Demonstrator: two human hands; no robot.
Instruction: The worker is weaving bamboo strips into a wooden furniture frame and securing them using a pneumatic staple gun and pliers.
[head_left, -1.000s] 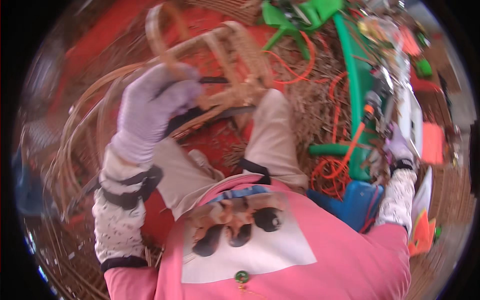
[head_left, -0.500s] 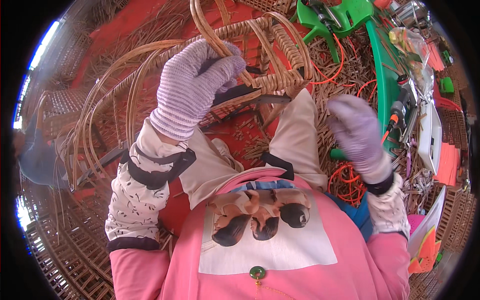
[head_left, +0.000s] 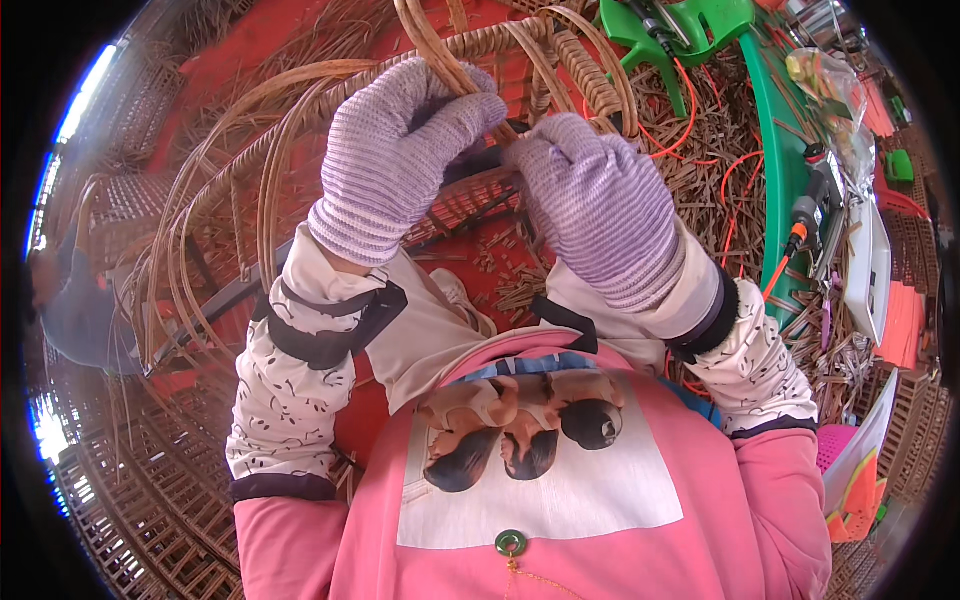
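A wicker frame (head_left: 590, 80) of brown woven strands stands tilted over my knees, with a wrapped rail along its top. My left hand (head_left: 395, 150), in a striped lilac knit glove, is closed around a bundle of rattan strands (head_left: 430, 45) that rises past the top edge of the view. Beside it my right hand (head_left: 600, 205), gloved alike, is closed with its fingertips where the strands run down to the rail. What lies between those fingertips is mostly hidden. Long loose strands (head_left: 270, 200) loop from the frame toward the left.
At the right stand a green plastic stool (head_left: 690, 30) and a green tub edge (head_left: 780, 150). A power tool (head_left: 805, 210) with an orange cord lies there beside a white tray (head_left: 868, 270). Cut strands litter the red floor (head_left: 480, 250). Another person's blue clothing (head_left: 90, 320) shows at the far left.
My right hand has come in from the right to the strands beside my left hand, its fingers closing there. My left hand and the frame have shifted slightly right.
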